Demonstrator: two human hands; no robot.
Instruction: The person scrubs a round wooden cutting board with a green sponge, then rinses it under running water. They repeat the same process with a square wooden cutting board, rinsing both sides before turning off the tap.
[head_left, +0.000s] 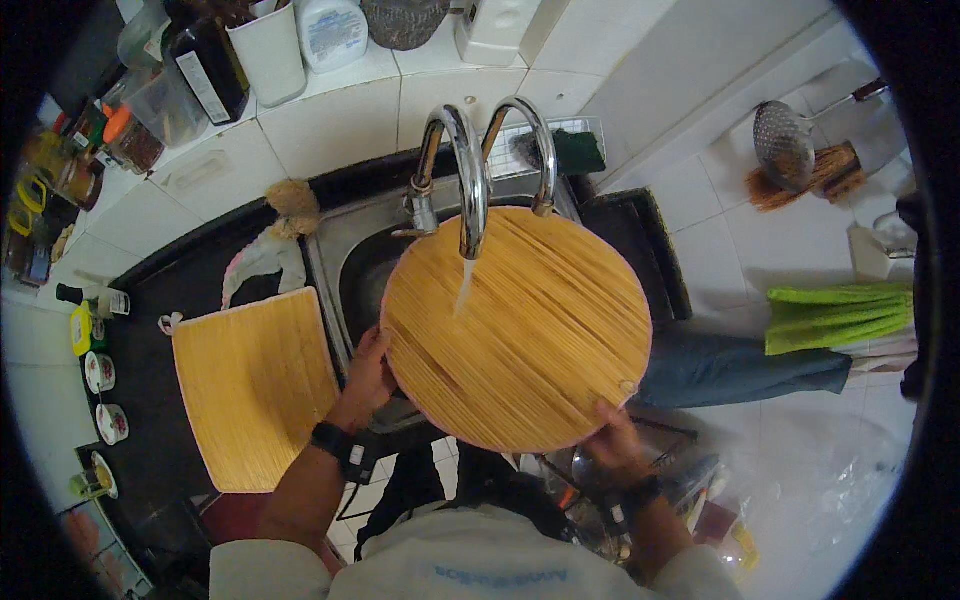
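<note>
Between my two hands a large round board with a wooden slatted surface (517, 330) is held over the metal sink (360, 277). My left hand (369, 379) grips its left edge; my right hand (616, 439) grips the lower right edge. Water runs from the curved chrome faucet (472, 187) onto the board's upper left part. A second chrome spout (551, 150) arches over the board's far edge. To the left, a rectangular board of similar wooden look (255, 390) lies on the black counter, close to my left forearm. The round board hides most of the basin.
Behind the sink stand a white cup (274, 60), a dark bottle (202, 67) and a wire rack with scouring pads (577, 150). A whitish cloth (262, 259) lies left of the sink. At right hang a skimmer (784, 142), a green towel (840, 319) and a blue cloth (735, 371).
</note>
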